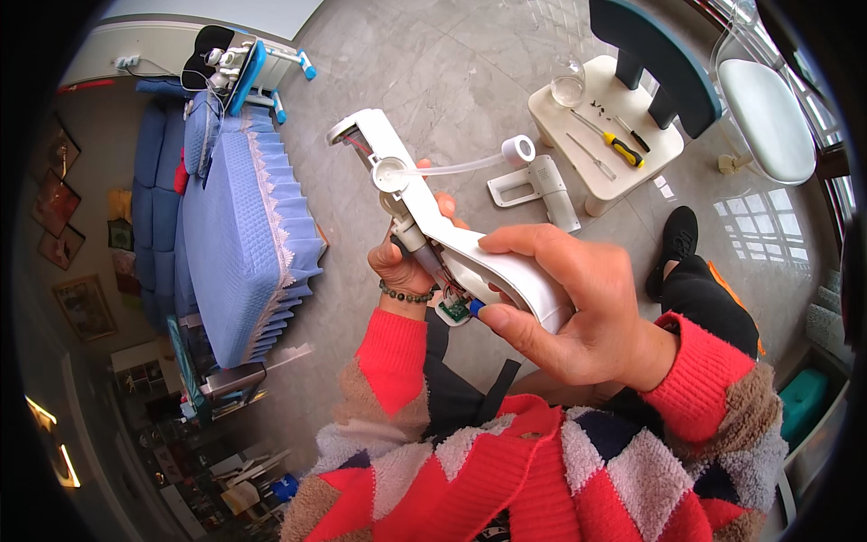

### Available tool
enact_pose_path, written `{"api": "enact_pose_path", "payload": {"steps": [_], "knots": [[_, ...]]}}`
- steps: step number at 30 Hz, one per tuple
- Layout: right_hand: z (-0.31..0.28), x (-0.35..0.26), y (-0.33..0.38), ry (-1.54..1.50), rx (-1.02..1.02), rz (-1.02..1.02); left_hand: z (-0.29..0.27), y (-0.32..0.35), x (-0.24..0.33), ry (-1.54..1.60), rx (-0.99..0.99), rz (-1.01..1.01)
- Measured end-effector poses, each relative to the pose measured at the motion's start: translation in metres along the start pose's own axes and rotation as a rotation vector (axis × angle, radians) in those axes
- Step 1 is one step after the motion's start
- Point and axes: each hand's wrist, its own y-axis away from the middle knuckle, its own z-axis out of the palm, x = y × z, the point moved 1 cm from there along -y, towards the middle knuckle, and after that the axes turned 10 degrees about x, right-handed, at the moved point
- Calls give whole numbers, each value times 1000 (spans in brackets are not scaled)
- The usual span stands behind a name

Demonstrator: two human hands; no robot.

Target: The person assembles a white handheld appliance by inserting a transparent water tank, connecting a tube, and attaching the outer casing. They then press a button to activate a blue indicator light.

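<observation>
Between my hands is a white handheld appliance [470,242] with its housing opened, tilted from upper left to lower right. My left hand [388,260] wraps round its middle from the left, by a grey cylindrical motor-like part [424,253]. My right hand [591,312] grips the curved white handle, fingers over the top, thumb beside a small blue part [476,307]. Wires and a green circuit board [454,312] show at the handle's lower end. A clear flexible tube [461,169] runs right to a white ring-shaped cap [518,150]. My left fingertips are partly hidden behind the housing.
A small cream chair [551,113] at upper right holds a glass jar [567,88], a yellow-and-black screwdriver [623,151], slimmer tools and several screws [598,107]. A white housing piece [553,191] lies on the tiled floor. A blue-covered bed [230,244] stands left.
</observation>
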Motion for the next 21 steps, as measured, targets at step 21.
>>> {"api": "enact_pose_path", "payload": {"steps": [21], "knots": [[-1, 1, -2, 15, -81, -140, -7, 3, 13, -86, -97, 48]]}}
